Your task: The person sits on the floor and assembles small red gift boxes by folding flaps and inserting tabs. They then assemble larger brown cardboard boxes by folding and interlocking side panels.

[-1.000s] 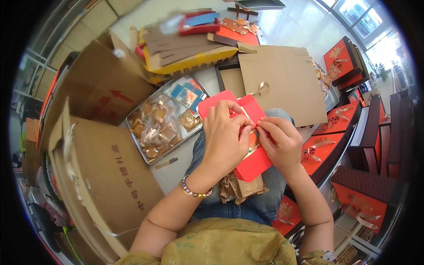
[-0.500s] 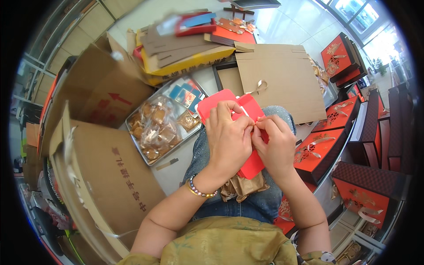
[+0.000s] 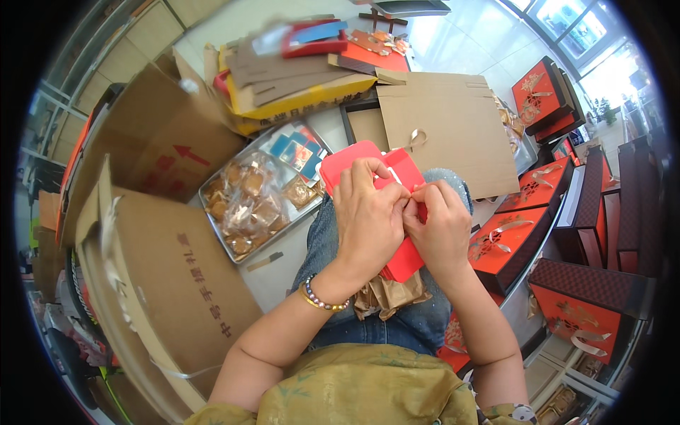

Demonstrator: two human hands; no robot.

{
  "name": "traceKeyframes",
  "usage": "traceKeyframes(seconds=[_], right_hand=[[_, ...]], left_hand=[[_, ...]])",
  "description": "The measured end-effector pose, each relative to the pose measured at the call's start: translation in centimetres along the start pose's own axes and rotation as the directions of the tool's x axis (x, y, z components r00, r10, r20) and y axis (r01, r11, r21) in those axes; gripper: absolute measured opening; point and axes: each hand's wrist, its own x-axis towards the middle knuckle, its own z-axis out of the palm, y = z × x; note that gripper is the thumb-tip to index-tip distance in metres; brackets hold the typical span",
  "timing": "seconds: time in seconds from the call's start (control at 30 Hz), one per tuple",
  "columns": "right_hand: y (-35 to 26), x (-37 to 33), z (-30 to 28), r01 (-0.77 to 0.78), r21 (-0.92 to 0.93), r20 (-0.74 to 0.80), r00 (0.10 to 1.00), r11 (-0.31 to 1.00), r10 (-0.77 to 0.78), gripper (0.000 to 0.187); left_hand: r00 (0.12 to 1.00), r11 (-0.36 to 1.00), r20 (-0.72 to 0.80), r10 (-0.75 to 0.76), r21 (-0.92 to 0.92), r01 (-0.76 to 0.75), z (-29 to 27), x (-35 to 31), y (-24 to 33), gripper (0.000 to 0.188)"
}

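Above my lap is a small red cardboard box, partly folded, with a flap on its far left side. My left hand lies over it, thumb and index finger closed in a pinch at its middle edge. Close against those fingertips, my right hand pinches the same box from the right. The exact bit of card between the fingertips is hidden. Below the box, crumpled gold-brown wrapping rests on my jeans.
A metal tray with wrapped pastries and blue cards stands ahead to the left. Large cartons crowd the left side. Ahead lies a flat cardboard sheet with a ribbon loop. Red gift boxes with ribbon handles line the right.
My hands keep nearly the same pinch on the red box, with only small finger movement. The whole view has shifted slightly.
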Motion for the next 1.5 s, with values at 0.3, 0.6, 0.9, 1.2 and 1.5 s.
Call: traceKeyframes(seconds=[0.3,0.6,0.9,1.2,1.5], right_hand=[[0.1,0.0,0.2,-0.036,-0.028,0.026,0.999,0.999,0.037,0.015],[1.5,0.1,0.0,-0.033,-0.002,0.104,0.994,0.999,0.033,0.012],[3.6,0.1,-2.3,-0.119,0.354,0.205,0.978,0.928,0.047,0.023],[3.0,-1.4,-0.5,-0.233,0.422,0.074,0.972,0.876,0.223,0.012],[2.8,-0.9,0.7,-0.002,0.136,-0.049,0.999,0.991,0.009,0.014]], left_hand=[[0.999,1.0,0.045,0.008,0.011,-0.009,0.3,0.5,-0.6,0.011],[0.993,1.0,0.115,0.01,0.028,-0.013,0.3,1.2,-0.7,0.011],[0.983,0.999,0.186,-0.011,0.04,0.004,0.0,1.6,-0.9,0.008],[0.933,0.998,0.358,-0.024,0.062,0.001,-0.4,3.3,-0.6,0.009],[0.968,1.0,0.249,-0.001,0.029,-0.006,0.7,2.7,-0.7,0.008]])
